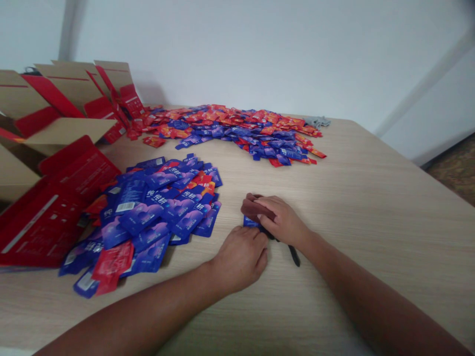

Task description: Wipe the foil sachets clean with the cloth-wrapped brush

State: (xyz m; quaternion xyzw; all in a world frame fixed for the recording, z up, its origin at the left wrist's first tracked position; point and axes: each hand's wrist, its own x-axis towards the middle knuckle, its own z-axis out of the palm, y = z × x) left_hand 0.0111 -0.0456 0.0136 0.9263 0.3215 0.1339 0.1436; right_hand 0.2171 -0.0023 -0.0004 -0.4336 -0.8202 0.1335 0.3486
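Note:
My right hand (284, 220) is closed round a folded brown cloth (254, 207), thumb on the near side. Beneath the cloth, on the table, lies a small blue packet (250, 222), mostly covered by my hands. My left hand (241, 257) is closed at the packet's near edge, its fingertips hidden. A thin black object (294, 256) sticks out from under my right hand; the rest of it is covered, so I cannot tell what it is. Left of my hands sits a heap of blue and red packets (159, 207), several with white lettering.
Open red cardboard boxes (63, 193) with tan insides stand along the left side. A long pile of red, orange and blue packets (230, 128) runs across the back of the table (356, 198). A grey crumpled item (317, 121) lies at its right end, near the white wall.

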